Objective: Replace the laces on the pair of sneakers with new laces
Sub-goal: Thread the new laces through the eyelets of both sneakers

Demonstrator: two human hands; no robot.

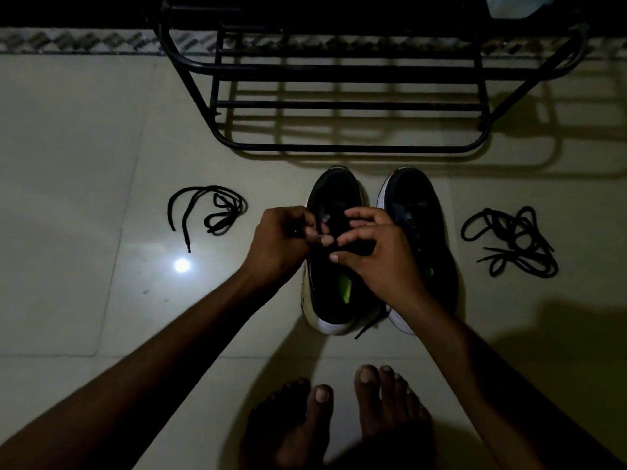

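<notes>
Left hand (281, 239) pinches a thin black lace (318, 217) over the left black, white-soled sneaker (334, 293), which stands on the pale tiled floor (84, 164) beside its mate (420, 228). Right hand (376, 256) curls over the same sneaker; whether it grips anything is unclear.

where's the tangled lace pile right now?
Head view: the tangled lace pile lies on the floor at the right side, just right of the right sneaker and not touching it.
</notes>
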